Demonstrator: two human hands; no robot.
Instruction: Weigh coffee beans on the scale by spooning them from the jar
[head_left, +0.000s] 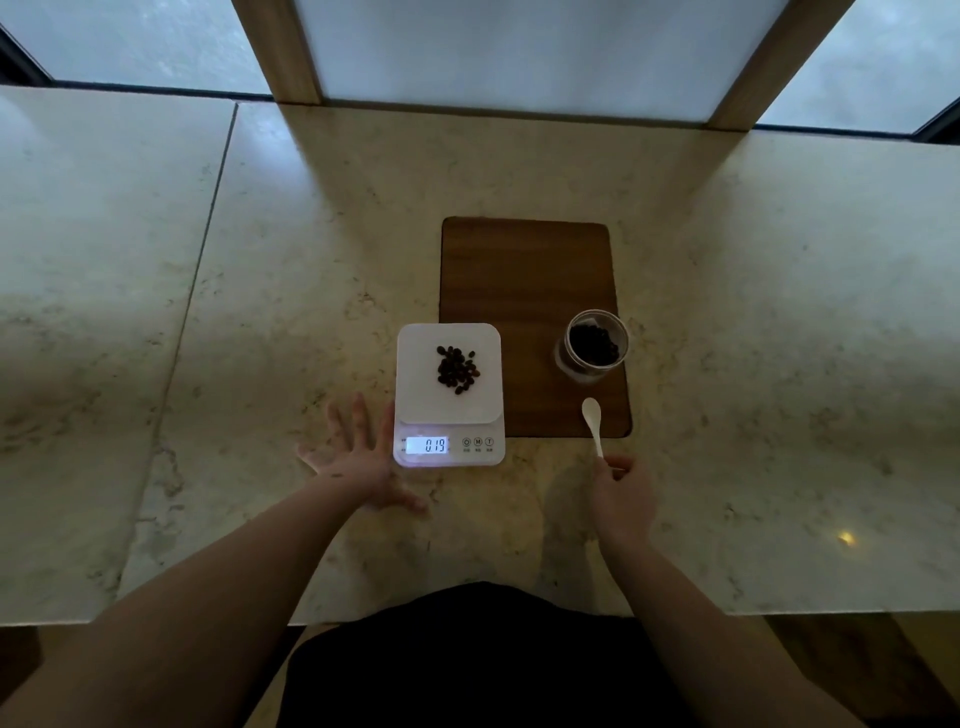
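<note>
Pale marble-patterned stone countertop (260, 312), viewed from above, with a seam running down its left part. The left hand (358, 462) lies flat on the stone at about 7 o'clock from the centre of the view, fingers spread wide and grasping nothing; its index finger lies right against the left edge of the scale. The white square digital kitchen scale (449, 395) sits at the centre, its lit display (427, 445) at its near edge reading 019, with three round buttons (478, 442) to the right of the display. A small loose heap of dark brown roasted coffee beans (457, 369) rests directly on the white weighing platform, slightly right of its middle. At 12 o'clock from the scale, and extending to its right, lies a dark brown rectangular wooden board (524, 270) with rounded corners; the far right corner of the scale overlaps the left edge of the board. A clear round lidless jar (592, 347), partly filled with dark beans, stands on the right side of the board, at 3 o'clock from the heap. A small white plastic spoon (593, 423) points toward 12 o'clock, its bowl over the near right corner of the board, apparently empty. The right hand (623, 499), at 5 o'clock from the scale, pinches the end of the spoon handle between fingertips.
</note>
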